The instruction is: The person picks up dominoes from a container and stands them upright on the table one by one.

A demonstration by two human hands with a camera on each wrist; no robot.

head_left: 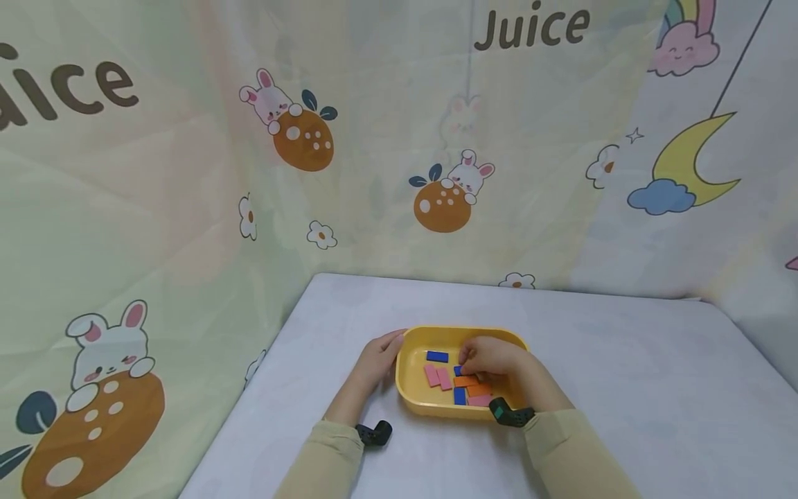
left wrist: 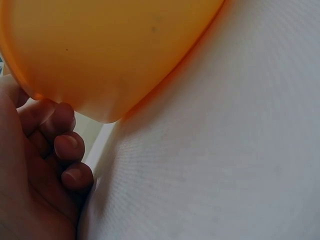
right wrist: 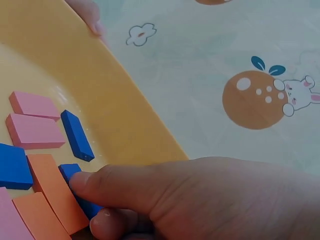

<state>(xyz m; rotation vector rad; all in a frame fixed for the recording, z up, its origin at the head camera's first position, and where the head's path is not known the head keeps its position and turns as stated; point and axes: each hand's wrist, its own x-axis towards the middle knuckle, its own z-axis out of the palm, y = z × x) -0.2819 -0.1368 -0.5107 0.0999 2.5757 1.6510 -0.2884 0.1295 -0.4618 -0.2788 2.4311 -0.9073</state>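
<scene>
A yellow plastic tray (head_left: pixel 430 409) holds several flat rectangular blocks in pink, orange and blue. My left hand (head_left: pixel 377 360) grips the tray's left rim; in the left wrist view its fingers (left wrist: pixel 69 147) curl beneath the edge. My right hand (head_left: pixel 495 356) reaches inside the tray from the right. Its thumb and fingers pinch a blue block (right wrist: pixel 70 170), partly hidden by the thumb in the right wrist view. Beside that block lie an orange block (right wrist: pixel 56 192) and another blue block (right wrist: pixel 77 135). Two pink blocks, one of them this pink block (right wrist: pixel 35 131), lie side by side.
The tray stands on a table with a white cover (head_left: pixel 374 301). Printed cloth walls (head_left: pixel 374 138) with rabbits, flowers and a moon close off the back and sides. Each wrist bears a black device, such as this left wrist device (head_left: pixel 375 434).
</scene>
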